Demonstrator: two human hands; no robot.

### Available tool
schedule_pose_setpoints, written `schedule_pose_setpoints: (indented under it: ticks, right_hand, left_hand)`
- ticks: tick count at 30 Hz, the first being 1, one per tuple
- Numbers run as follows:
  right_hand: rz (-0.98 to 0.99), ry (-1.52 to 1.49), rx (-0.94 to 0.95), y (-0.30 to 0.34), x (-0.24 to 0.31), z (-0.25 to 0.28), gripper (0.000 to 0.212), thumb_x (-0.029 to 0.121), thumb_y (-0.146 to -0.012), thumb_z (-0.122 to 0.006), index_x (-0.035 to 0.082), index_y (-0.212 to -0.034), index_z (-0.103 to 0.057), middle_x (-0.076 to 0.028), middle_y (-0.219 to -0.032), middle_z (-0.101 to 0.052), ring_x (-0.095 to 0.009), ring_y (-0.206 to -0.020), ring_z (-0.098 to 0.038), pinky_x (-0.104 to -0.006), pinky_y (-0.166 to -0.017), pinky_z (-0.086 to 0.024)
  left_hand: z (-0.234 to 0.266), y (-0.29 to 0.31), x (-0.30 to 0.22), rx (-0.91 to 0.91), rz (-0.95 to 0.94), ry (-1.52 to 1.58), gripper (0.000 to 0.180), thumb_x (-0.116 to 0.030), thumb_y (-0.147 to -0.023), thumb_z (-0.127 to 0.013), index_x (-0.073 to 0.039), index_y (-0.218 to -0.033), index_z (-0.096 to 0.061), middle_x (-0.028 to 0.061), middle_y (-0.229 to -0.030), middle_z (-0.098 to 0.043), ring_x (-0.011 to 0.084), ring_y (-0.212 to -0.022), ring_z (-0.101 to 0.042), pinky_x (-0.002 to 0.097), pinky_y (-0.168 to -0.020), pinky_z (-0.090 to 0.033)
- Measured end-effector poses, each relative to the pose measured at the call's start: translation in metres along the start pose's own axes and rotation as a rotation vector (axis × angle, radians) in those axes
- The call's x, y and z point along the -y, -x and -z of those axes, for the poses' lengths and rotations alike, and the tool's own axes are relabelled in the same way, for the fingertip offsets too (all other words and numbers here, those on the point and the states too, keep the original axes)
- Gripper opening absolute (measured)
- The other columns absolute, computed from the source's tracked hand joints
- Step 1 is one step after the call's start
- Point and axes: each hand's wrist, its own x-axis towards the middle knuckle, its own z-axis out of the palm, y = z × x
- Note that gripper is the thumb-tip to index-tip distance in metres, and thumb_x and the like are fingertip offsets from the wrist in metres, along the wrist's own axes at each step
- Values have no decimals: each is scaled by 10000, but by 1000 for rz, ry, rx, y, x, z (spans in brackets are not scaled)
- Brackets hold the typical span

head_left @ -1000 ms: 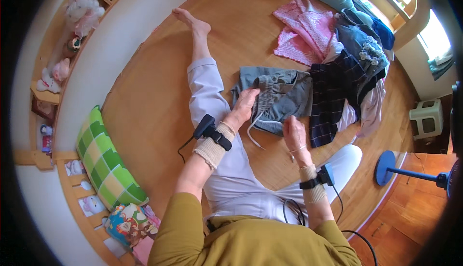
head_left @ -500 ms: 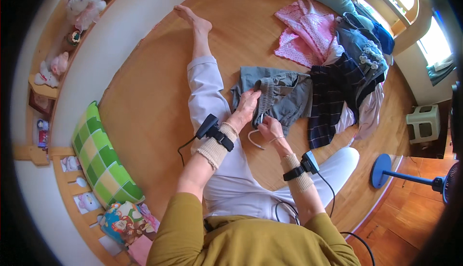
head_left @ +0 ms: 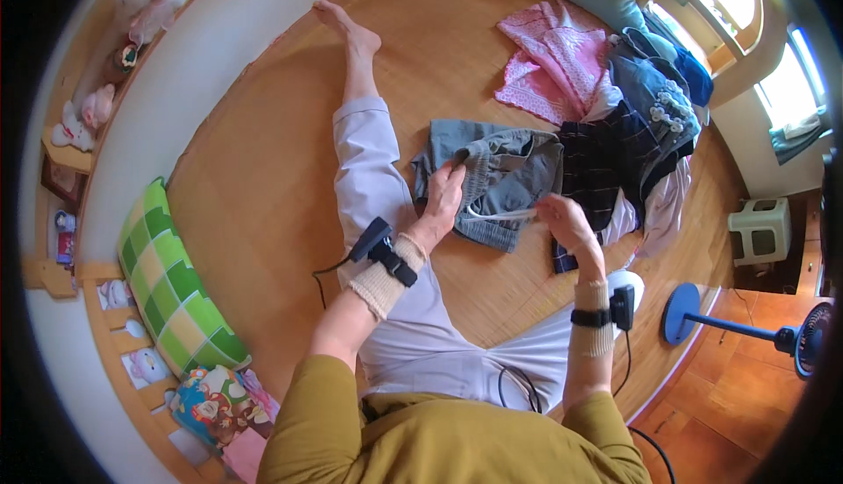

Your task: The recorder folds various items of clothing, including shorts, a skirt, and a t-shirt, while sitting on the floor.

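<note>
Grey elastic-waist pants (head_left: 518, 172) lie on the wooden floor between my outstretched leg and a clothes pile. My left hand (head_left: 444, 194) is closed on the left side of their gathered waistband, thumb near its upper edge. A white clothes hanger (head_left: 502, 215) crosses the waistband opening, seen nearly edge-on. Its right end is pinched in my right hand (head_left: 566, 220), just off the right side of the pants. The hanger's left end reaches the waistband; whether it sits inside the cloth I cannot tell.
A dark checked garment (head_left: 597, 168), blue denim (head_left: 650, 89) and a pink patterned cloth (head_left: 553, 62) lie heaped to the right. A green checked cushion (head_left: 176, 282) leans at the left. A blue-based fan (head_left: 680, 313) and a pale stool (head_left: 760, 231) stand at the right.
My right hand has moved right and slightly up with the hanger, which now lies across the waistband instead of hanging below it. My left hand keeps its grip on the pants.
</note>
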Motion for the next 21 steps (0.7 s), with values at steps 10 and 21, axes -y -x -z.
schedule_pose_setpoints:
  ticks: [10,21]
  right_hand:
    - [96,164,-614,-48,-23,-43,356,-52,-635,-586,61,-973,-581,-187,-969,-534,-356,-876,-533,-397,-748,-463]
    - [-277,-586,-647,-41,-106,-33,243,11,-792,-493,-15,-1020,-574,-139,-926,-612,-208,-774,-605,-308,-695,-500]
  left_hand:
    - [-16,29,-1,-35,-364,-470,194,-146,-879,-529,-14,-1010,-585,147,-942,-610,276,-840,-587,333,-746,-447]
    - [-18,76,12,654,-544,-1468,518,-354,-802,-590,-53,-1217,-511,175,-1334,-386,373,-1265,-305,474,-1013,-266]
